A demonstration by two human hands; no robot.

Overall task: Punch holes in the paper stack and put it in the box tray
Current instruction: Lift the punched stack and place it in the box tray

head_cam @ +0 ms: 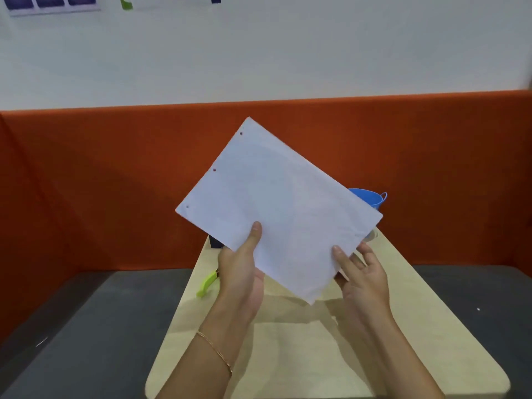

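Observation:
A white paper stack is held up in the air above the table, tilted, with three small holes along its upper-left edge. My left hand grips its lower-left edge, thumb on the front. My right hand holds the lower-right edge, thumb on the front and fingers behind. A lime-green hole punch lies on the table just left of my left hand. The paper hides most of a blue container at the table's far right.
A light wooden table runs away from me, with grey seats on both sides and an orange padded back behind. A dark object peeks out under the paper's lower-left edge. A pale object shows by the paper's right corner.

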